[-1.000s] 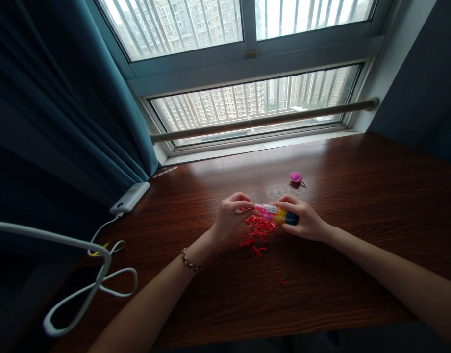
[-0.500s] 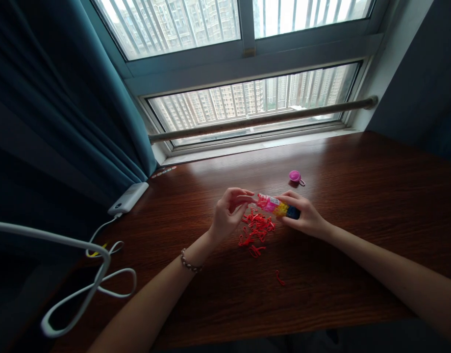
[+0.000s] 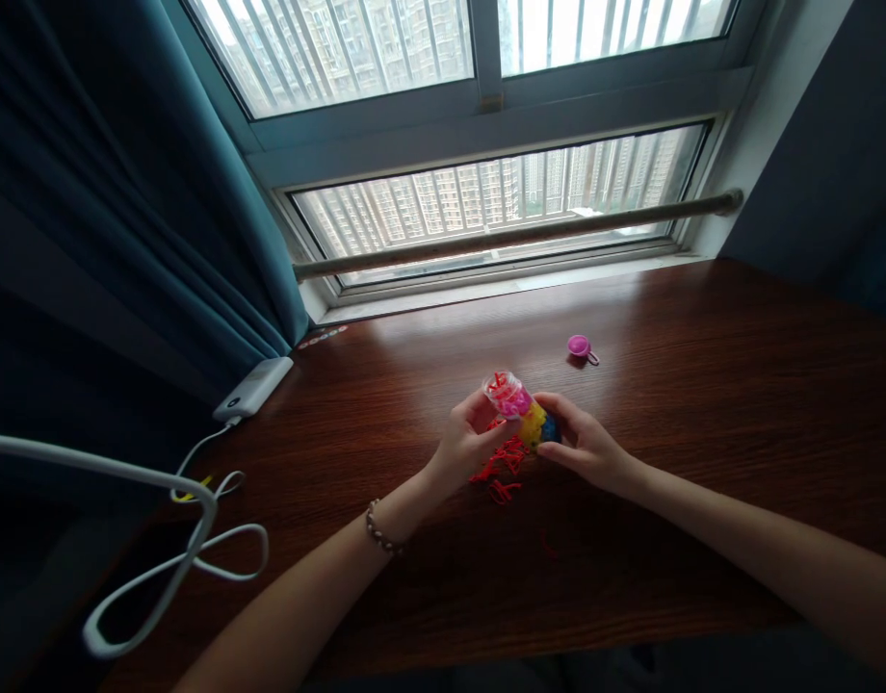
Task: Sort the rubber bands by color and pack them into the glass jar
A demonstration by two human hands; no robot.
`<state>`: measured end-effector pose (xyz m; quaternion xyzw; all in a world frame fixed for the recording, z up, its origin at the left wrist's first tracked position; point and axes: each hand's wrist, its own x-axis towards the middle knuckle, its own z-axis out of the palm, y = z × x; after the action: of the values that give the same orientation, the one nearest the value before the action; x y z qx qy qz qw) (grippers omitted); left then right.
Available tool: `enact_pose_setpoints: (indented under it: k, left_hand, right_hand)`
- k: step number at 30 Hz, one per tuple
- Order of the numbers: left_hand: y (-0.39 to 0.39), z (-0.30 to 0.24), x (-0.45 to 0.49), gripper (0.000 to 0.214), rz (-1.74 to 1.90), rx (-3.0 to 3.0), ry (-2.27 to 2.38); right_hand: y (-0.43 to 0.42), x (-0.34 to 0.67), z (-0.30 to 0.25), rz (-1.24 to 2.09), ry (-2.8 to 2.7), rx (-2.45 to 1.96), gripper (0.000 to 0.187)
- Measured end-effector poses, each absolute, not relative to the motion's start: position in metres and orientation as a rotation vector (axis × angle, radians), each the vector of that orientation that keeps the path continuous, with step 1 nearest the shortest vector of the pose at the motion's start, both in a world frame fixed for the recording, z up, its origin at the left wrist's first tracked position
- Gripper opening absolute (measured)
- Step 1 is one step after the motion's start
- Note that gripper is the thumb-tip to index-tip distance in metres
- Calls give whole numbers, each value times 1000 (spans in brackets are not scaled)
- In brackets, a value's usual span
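Both hands grip a clear jar (image 3: 533, 423) filled with layers of small bands in red, pink, yellow and dark blue. The jar is tilted, its uncapped mouth pointing up and to the left. My left hand (image 3: 470, 445) is closed around the mouth end, thumb across the front. Around the dark blue bottom end, my right hand (image 3: 584, 443) is closed too. Beneath the jar lies a loose pile of red rubber bands (image 3: 507, 462), partly hidden by the jar and my left hand. A pink lid (image 3: 579, 346) with a loop rests on the table beyond my right hand.
The brown wooden table (image 3: 666, 539) runs up to a barred window (image 3: 443, 207). On the left lie a white power bank (image 3: 253, 389) and its white cable (image 3: 201, 549). A blue curtain (image 3: 219, 192) hangs beside them. One stray red band (image 3: 549, 547) lies near the front.
My left hand has gone from pinching at the jar's mouth to holding its side. The jar has shifted left, and its mouth is now tipped further upward. My right hand moved left with it.
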<state>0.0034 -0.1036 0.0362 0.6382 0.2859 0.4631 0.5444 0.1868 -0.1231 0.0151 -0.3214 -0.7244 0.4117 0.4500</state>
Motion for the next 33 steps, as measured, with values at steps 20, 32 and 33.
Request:
enact_pose_setpoints:
  k: [20, 32, 33]
  left_hand:
    - [-36, 3, -59, 34, 1501, 2451, 1317]
    - [-39, 2, -54, 33, 1248, 2752, 1284]
    - [-39, 2, -54, 33, 1243, 2759, 1280]
  right_hand:
    - [-85, 149, 20, 406, -2462, -1157, 8]
    - [-74, 154, 15, 759, -1775, -1076, 10]
    - [-72, 154, 15, 811, -1693, -1075, 13]
